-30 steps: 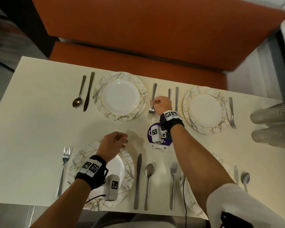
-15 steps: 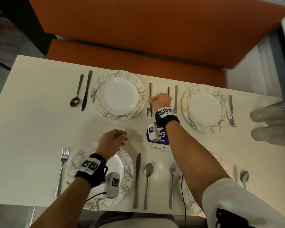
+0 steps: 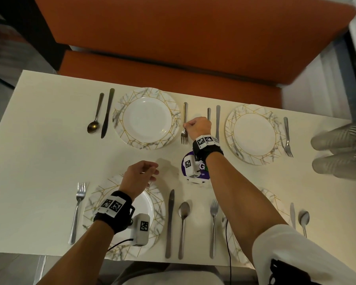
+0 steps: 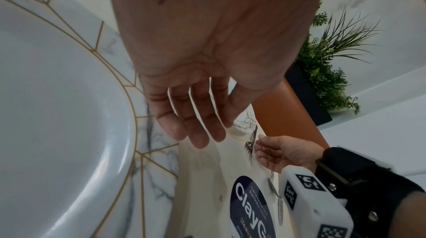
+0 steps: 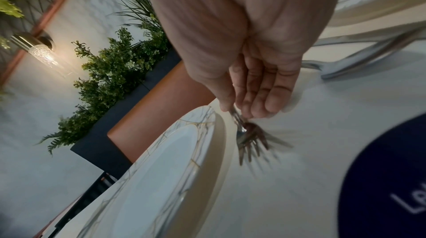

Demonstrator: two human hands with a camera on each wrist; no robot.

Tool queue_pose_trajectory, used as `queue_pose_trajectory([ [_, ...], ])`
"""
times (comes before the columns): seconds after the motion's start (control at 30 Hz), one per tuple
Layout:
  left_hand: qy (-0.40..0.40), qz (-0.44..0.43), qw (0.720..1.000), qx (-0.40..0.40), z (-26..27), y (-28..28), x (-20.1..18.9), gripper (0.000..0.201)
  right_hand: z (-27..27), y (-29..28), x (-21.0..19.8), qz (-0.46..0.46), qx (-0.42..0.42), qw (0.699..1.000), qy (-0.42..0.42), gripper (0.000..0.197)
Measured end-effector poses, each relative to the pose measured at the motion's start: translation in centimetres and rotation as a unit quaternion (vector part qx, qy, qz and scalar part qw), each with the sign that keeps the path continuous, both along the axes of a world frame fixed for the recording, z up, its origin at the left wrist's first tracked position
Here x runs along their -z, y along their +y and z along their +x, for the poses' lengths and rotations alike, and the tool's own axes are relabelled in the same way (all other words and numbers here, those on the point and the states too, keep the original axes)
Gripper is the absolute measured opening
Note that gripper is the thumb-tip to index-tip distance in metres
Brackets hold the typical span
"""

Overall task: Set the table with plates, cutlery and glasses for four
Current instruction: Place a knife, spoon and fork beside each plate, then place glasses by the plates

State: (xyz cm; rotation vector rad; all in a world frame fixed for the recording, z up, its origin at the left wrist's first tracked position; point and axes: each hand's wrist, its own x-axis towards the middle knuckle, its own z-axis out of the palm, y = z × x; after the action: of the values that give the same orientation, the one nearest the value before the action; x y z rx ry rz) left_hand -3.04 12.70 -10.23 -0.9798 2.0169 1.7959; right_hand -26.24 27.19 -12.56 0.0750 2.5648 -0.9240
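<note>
My right hand (image 3: pixel 195 128) pinches a fork (image 3: pixel 184 122) lying on the white table just right of the far left plate (image 3: pixel 146 118); the same fork (image 5: pixel 246 136) shows blurred under my fingers in the right wrist view. My left hand (image 3: pixel 142 175) hovers with relaxed fingers (image 4: pixel 196 123) and holds nothing, above the far edge of the near left plate (image 3: pixel 152 202). The far right plate (image 3: pixel 255 133) has a knife (image 3: pixel 217 122) and a spoon handle (image 3: pixel 208 113) on its left and a fork (image 3: pixel 287 138) on its right. The near right plate (image 3: pixel 273 200) is mostly hidden by my right arm.
Stacked clear cups (image 3: pixel 341 149) lie at the right table edge. A purple round sticker (image 3: pixel 201 171) marks the table's middle. Cutlery flanks the near plates: fork (image 3: pixel 77 210), knife (image 3: pixel 170 221), spoon (image 3: pixel 183 225), fork (image 3: pixel 213 225). An orange bench (image 3: pixel 173 68) runs behind the table.
My right hand has turned the fork from a slant to nearly straight and shifted it slightly left, closer to the far left plate. My left hand has barely moved.
</note>
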Motion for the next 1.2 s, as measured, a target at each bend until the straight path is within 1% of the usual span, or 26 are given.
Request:
queue_pose_trajectory([
  [0.07, 0.001, -0.002, 1.0, 0.002, 0.0, 0.1, -0.2, 0.015, 0.5, 0.2, -0.7, 0.001, -0.006, 1.0, 0.021, 0.016],
  [0.13, -0.002, -0.003, 1.0, 0.002, 0.0, 0.4, -0.4, 0.016, 1.2, 0.6, -1.0, -0.017, -0.004, 0.999, 0.046, 0.019],
  [0.27, 0.004, -0.003, 1.0, 0.011, 0.1, 1.2, -0.8, 0.016, 3.0, 2.0, -1.9, -0.071, -0.026, 0.995, 0.068, 0.016],
  [0.4, 0.017, -0.008, 0.999, 0.027, 0.4, 2.4, -1.2, 0.017, 5.1, 3.8, -3.2, -0.103, -0.044, 0.991, 0.078, 0.017],
  [0.57, 0.032, -0.009, 0.998, 0.057, 0.7, 4.5, -1.8, 0.018, 8.4, 7.3, -4.9, -0.132, -0.032, 0.988, 0.069, 0.019],
  [0.67, 0.05, -0.019, 0.995, 0.088, 0.2, 6.5, -2.4, 0.02, 10.2, 10.2, -5.7, -0.146, -0.004, 0.986, 0.08, 0.018],
  [0.83, 0.082, -0.038, 0.984, 0.153, -2.1, 11.8, -4.9, 0.018, 11.9, 17.4, -7.6, -0.162, 0.043, 0.979, 0.117, 0.023],
  [0.9, 0.103, -0.046, 0.977, 0.181, -3.4, 14.5, -6.2, 0.016, 12.0, 21.0, -8.6, -0.156, 0.068, 0.976, 0.137, 0.024],
  [0.97, 0.124, -0.048, 0.968, 0.21, -4.8, 17.3, -7.4, 0.011, 11.7, 24.9, -9.4, -0.144, 0.092, 0.973, 0.158, 0.022],
  [1.07, 0.16, -0.081, 0.946, 0.268, -7.5, 21.8, -9.0, 0.01, 10.7, 31.0, -10.7, -0.117, 0.112, 0.966, 0.202, 0.019],
  [1.2, 0.212, -0.128, 0.914, 0.321, -11.4, 29.0, -10.9, 0.011, 8.9, 39.4, -12.5, -0.066, 0.142, 0.956, 0.249, 0.022],
])
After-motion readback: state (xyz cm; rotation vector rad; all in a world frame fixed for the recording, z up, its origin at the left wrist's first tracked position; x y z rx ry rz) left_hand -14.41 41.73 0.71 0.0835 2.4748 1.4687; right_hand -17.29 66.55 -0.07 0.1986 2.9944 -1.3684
